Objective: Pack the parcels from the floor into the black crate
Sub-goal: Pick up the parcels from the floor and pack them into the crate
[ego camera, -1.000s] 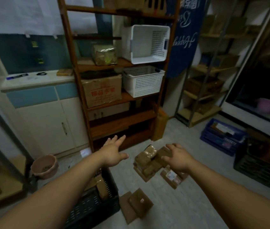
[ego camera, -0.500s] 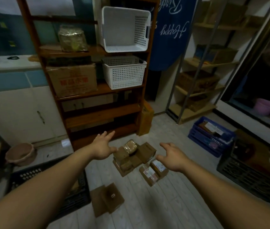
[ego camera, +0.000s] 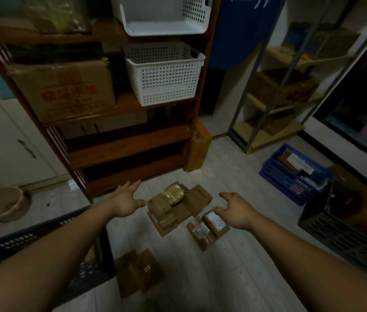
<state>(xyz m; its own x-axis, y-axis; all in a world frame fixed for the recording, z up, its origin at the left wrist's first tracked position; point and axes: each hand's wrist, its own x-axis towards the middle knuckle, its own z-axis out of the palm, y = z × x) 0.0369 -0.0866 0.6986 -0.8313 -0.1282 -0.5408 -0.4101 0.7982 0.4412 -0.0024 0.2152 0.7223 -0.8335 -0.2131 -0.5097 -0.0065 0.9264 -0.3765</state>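
A pile of brown parcels (ego camera: 169, 210) lies on the floor in front of the wooden shelf, topped by a plastic-wrapped one (ego camera: 174, 194). Two labelled parcels (ego camera: 209, 226) lie just right of the pile, and two flat brown ones (ego camera: 138, 271) lie nearer to me. The black crate (ego camera: 20, 242) stands at the lower left, largely hidden by my left arm. My left hand (ego camera: 126, 202) hovers with spread fingers left of the pile and holds nothing. To the pile's right, my right hand (ego camera: 236, 210) is spread above the labelled parcels, also holding nothing.
A wooden shelf (ego camera: 121, 140) with a cardboard box (ego camera: 65, 88) and white baskets (ego camera: 164, 73) stands behind the pile. A blue crate (ego camera: 292, 176) and another black crate (ego camera: 344, 235) sit at the right. A pink basin (ego camera: 4, 206) is at the left.
The view has come closer to the pile and turned right. Both hands stay spread on either side of the parcels and have lowered towards them.
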